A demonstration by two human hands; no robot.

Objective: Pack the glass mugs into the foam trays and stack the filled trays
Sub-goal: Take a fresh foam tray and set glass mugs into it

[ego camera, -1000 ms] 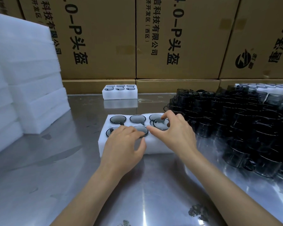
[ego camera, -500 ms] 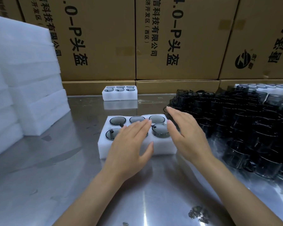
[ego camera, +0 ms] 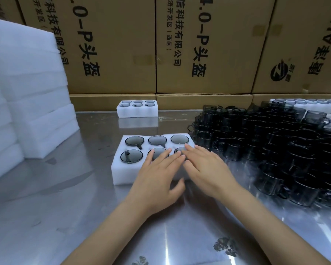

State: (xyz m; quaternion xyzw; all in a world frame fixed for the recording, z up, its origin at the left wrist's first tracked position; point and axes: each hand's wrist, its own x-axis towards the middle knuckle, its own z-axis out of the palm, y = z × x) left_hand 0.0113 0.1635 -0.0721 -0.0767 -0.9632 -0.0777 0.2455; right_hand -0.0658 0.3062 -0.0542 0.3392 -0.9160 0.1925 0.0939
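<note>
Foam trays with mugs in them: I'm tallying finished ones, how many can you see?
3. The near tray lies under both hands, the far tray stands by the cardboard boxes, and the right tray sits behind the loose mugs, partly hidden; more may lie there.

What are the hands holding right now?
Nothing is held. The left hand and right hand lie flat with straight fingers on top of the near foam tray, over its front mugs.

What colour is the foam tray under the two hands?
White; the foam tray shows best in the head view.
</note>
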